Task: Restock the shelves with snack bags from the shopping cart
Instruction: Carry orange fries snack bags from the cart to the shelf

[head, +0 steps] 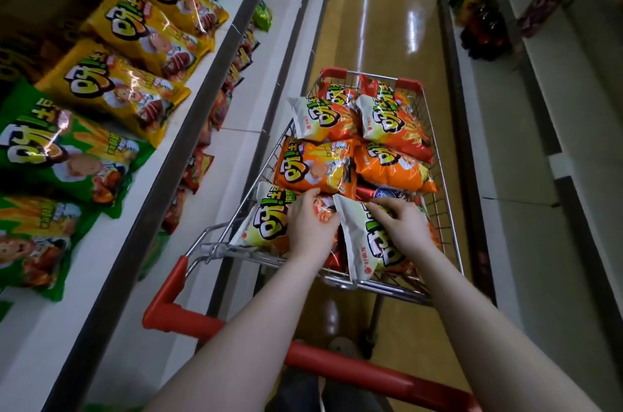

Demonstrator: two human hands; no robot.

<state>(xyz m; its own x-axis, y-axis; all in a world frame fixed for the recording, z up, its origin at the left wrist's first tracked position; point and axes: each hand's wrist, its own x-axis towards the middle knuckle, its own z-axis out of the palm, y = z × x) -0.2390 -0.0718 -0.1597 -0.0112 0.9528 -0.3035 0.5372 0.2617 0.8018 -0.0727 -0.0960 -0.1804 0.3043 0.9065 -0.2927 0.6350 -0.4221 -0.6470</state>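
A wire shopping cart (448, 209) with a red handle stands in the aisle in front of me, filled with several snack bags. My left hand (312, 226) rests on a white and red bag (266, 226) at the cart's near left, fingers curled over its top edge. My right hand (403, 226) grips a second white and red bag (364, 250) at the near right, which is tilted up on its edge. Two orange bags (317, 165) lie behind them, and more white and red bags lie farther back. The shelf (188, 128) on my left carries yellow bags (118, 88) and green bags (64, 152).
Lower shelves on the left hold red bags (199, 169) below the top one. On the right, another shelving unit (526, 148) has dark bottles (482, 30) at the far end. The glossy aisle floor (387, 24) runs ahead beyond the cart.
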